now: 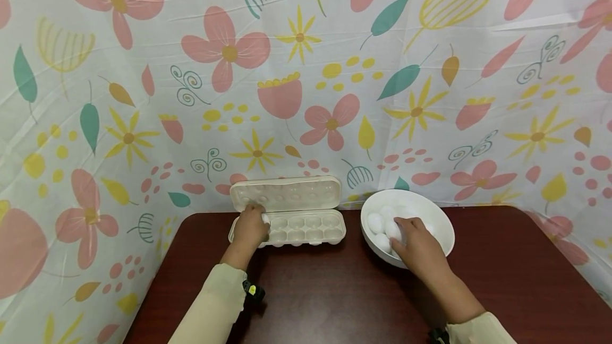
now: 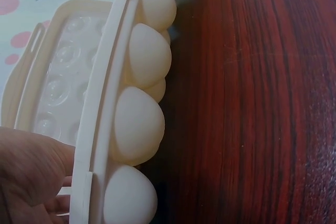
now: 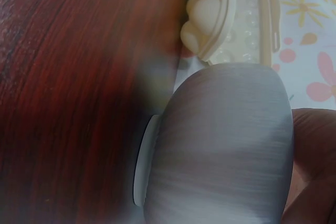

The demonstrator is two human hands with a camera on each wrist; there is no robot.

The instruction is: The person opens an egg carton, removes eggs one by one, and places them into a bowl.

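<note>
My left hand (image 1: 252, 225) is over the left end of an open cream egg carton (image 1: 287, 244), its fingers curled down at a white egg (image 1: 265, 218). Part of that egg shows beside the fingers; the rest is hidden. In the left wrist view, the hand (image 2: 31, 169) is behind the carton's near rim. On the right, my right hand (image 1: 421, 246) reaches into a white bowl (image 1: 447, 227), thumb and fingers around an egg (image 1: 393, 229). Several other white eggs (image 1: 375, 223) lie in the bowl. The bowl's side hides most of the right hand (image 3: 315, 166) in its wrist view.
The carton's lid (image 1: 286, 195) leans back near the patterned cloth (image 1: 330, 68) behind the table. Several cups on the carton's right side hold nothing. Dark red wooden table (image 1: 325, 291) extends in front of the carton and bowl.
</note>
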